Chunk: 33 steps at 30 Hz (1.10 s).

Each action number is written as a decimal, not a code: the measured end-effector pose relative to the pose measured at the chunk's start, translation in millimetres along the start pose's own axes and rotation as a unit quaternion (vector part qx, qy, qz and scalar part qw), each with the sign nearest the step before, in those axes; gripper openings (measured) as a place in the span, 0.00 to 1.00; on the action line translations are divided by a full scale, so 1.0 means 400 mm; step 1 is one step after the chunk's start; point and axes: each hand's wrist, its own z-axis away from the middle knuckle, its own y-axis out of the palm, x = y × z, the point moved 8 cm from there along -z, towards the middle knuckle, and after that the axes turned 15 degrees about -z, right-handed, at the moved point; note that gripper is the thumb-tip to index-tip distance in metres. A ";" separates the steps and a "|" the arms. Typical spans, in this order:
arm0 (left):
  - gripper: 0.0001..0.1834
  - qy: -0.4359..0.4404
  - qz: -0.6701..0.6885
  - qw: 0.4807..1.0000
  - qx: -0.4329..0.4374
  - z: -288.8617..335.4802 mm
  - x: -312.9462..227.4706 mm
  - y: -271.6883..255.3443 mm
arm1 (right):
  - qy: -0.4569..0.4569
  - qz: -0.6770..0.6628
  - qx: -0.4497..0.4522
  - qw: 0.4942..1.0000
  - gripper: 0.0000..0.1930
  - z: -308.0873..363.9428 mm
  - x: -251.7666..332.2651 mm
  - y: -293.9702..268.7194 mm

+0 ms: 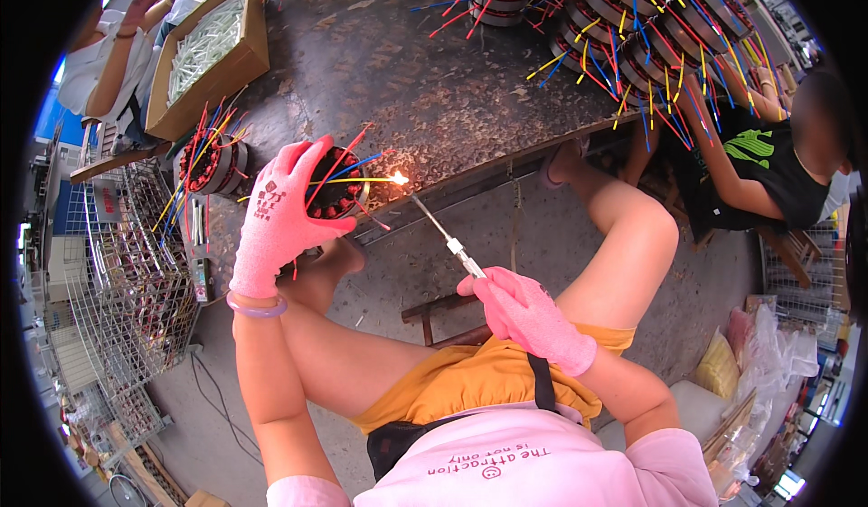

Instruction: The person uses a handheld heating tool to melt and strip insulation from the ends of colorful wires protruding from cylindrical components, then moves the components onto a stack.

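Motor stator [336, 191] with coloured leads, at the near edge of the dark workbench [425, 91], I see my left hand [276, 218] wrapped around it, a second stator [212, 164] left of it, my right hand [524, 313] closed on a torch [448, 236], its flame at the leads.

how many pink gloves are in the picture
2: one on the left hand, gripping a wound coil at the table edge; one on the right hand, holding a thin torch.
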 end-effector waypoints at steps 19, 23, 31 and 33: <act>0.52 -0.004 0.002 1.000 0.020 0.002 0.002 0.008 | 0.020 -0.013 -0.011 1.000 0.16 0.007 -0.007 -0.006; 0.52 -0.002 0.005 1.000 0.018 0.001 -0.002 0.004 | 0.007 -0.015 -0.012 1.000 0.15 0.001 -0.007 -0.004; 0.52 0.004 0.006 1.000 0.019 -0.001 -0.001 0.004 | 0.002 -0.014 -0.011 1.000 0.14 0.002 -0.022 -0.014; 0.51 0.003 0.001 1.000 0.017 0.001 -0.001 0.004 | -0.005 0.000 -0.005 1.000 0.14 0.003 -0.018 -0.013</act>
